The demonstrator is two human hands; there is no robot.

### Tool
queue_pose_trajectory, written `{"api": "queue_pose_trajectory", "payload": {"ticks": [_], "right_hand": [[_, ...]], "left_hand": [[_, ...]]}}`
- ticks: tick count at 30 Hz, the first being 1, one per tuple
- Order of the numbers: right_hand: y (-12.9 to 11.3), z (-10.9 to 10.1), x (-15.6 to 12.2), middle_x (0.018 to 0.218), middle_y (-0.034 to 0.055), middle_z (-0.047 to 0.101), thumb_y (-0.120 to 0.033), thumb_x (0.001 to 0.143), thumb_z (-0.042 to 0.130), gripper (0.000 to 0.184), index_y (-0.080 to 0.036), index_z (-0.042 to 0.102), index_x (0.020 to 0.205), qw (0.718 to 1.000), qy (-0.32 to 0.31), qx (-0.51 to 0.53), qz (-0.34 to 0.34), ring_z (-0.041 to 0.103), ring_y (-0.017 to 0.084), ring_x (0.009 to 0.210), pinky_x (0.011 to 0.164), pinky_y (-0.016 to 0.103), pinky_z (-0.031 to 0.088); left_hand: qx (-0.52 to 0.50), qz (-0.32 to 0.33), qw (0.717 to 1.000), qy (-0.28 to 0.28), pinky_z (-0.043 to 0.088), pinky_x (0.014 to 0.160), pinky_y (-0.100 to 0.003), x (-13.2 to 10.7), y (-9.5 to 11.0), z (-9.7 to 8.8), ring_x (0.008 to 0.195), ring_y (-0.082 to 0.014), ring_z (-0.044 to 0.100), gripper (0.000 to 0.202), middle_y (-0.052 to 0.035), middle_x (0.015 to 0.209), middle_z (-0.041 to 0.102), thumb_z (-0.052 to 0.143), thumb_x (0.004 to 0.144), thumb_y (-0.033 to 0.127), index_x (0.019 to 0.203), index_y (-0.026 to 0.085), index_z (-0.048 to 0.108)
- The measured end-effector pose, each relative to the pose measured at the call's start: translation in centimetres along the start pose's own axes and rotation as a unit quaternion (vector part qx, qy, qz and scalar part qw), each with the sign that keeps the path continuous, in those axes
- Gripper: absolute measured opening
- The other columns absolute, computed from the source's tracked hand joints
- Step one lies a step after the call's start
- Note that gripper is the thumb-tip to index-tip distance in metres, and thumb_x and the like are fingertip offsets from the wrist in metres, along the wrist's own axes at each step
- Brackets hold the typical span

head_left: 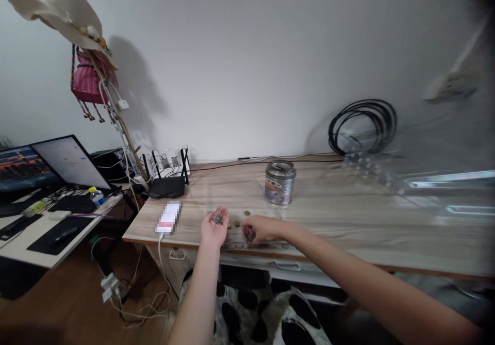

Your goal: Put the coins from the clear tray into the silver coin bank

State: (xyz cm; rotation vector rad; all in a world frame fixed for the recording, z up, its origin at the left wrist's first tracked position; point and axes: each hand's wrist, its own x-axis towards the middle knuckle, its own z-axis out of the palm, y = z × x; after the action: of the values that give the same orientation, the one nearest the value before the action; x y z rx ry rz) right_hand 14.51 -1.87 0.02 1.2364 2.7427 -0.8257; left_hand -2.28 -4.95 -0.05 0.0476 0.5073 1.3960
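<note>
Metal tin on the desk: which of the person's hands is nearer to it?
The right. The right hand is on the near side of the metal tin, slightly to its left; the left hand, palm up, is farther left.

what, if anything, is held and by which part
Silvery coins rest in the upturned palm of the left hand; whether the curled right hand holds anything cannot be told.
</note>
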Motion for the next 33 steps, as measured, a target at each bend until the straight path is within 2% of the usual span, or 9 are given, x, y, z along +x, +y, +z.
{"api": "queue_pose_trajectory", "payload": {"ticks": [6,8,10,12,16,22,27,33], "right_hand": [[0.2,0.1,0.2,0.053,-0.0025,0.052,-0.014,0.050,0.057,0.017,-0.014,0.062,0.066,0.999,-0.037,-0.003,0.004,0.042,0.008,0.048,0.046,0.019,0.031],[0.3,0.1,0.1,0.059,-0.0019,0.055,-0.014,0.049,0.058,0.024,-0.014,0.063,0.073,1.000,-0.023,-0.005,-0.004,0.044,0.008,0.052,0.047,0.018,0.032],[0.2,0.0,0.1,0.068,-0.0021,0.056,-0.014,0.049,0.058,0.039,-0.017,0.061,0.088,1.000,-0.006,0.006,-0.030,0.045,0.008,0.056,0.049,0.018,0.032],[0.1,0.0,0.1,0.068,-0.0029,0.055,-0.014,0.050,0.057,0.046,-0.019,0.058,0.095,0.998,-0.020,0.032,-0.055,0.045,0.008,0.057,0.049,0.017,0.033],[-0.1,0.0,0.5,0.060,-0.0034,0.053,-0.012,0.053,0.052,0.035,-0.016,0.062,0.086,0.994,-0.072,0.065,-0.056,0.044,0.007,0.051,0.046,0.016,0.032],[-0.2,-0.3,0.8,0.054,-0.0042,0.053,-0.013,0.048,0.056,0.022,-0.014,0.063,0.070,0.994,-0.073,0.069,-0.043,0.045,0.007,0.049,0.046,0.017,0.033],[-0.4,-0.7,0.4,0.047,-0.0042,0.053,-0.013,0.047,0.056,0.015,-0.013,0.061,0.061,0.994,-0.036,0.097,-0.025,0.044,0.007,0.043,0.044,0.019,0.034],[-1.5,-3.8,1.2,0.063,0.0012,0.060,-0.028,0.064,0.048,0.022,-0.013,0.055,0.080,0.978,0.106,0.178,-0.023,0.050,0.008,0.051,0.048,0.019,0.040]], "left_hand": [[0.004,0.007,1.000,-0.006,0.051,0.067,-0.030,0.2,0.0,-0.2,0.079,-0.0180,0.059,0.023,-0.0138,0.078,0.058,0.034,0.077,0.015,0.083,0.005,0.054],[0.006,0.008,1.000,-0.008,0.051,0.068,-0.030,0.3,-0.1,-0.3,0.078,-0.0176,0.059,0.022,-0.0135,0.078,0.058,0.034,0.077,0.015,0.081,0.005,0.054],[0.010,0.004,1.000,-0.004,0.050,0.068,-0.030,0.4,-0.1,-0.3,0.076,-0.0168,0.059,0.022,-0.0127,0.077,0.058,0.034,0.076,0.013,0.080,0.006,0.054],[0.013,0.000,1.000,0.008,0.050,0.067,-0.028,0.4,-0.2,-0.3,0.072,-0.0151,0.059,0.021,-0.0112,0.074,0.058,0.034,0.076,0.010,0.078,0.006,0.055],[0.005,-0.004,1.000,0.018,0.049,0.061,-0.023,0.5,-0.1,-0.3,0.065,-0.0109,0.058,0.019,-0.0081,0.071,0.058,0.035,0.075,0.007,0.075,0.008,0.054],[0.005,-0.004,1.000,0.012,0.050,0.063,-0.023,0.5,-0.1,-0.3,0.068,-0.0122,0.059,0.020,-0.0097,0.071,0.057,0.035,0.076,0.010,0.073,0.007,0.055],[0.022,0.004,1.000,0.016,0.050,0.066,-0.026,0.6,-0.2,-0.4,0.072,-0.0144,0.059,0.020,-0.0108,0.074,0.057,0.035,0.074,0.010,0.075,0.007,0.055],[0.074,-0.045,0.996,0.033,0.051,0.064,-0.029,0.8,-0.7,0.7,0.072,-0.0171,0.059,0.016,-0.0120,0.074,0.057,0.036,0.072,0.010,0.074,0.008,0.052]]}}
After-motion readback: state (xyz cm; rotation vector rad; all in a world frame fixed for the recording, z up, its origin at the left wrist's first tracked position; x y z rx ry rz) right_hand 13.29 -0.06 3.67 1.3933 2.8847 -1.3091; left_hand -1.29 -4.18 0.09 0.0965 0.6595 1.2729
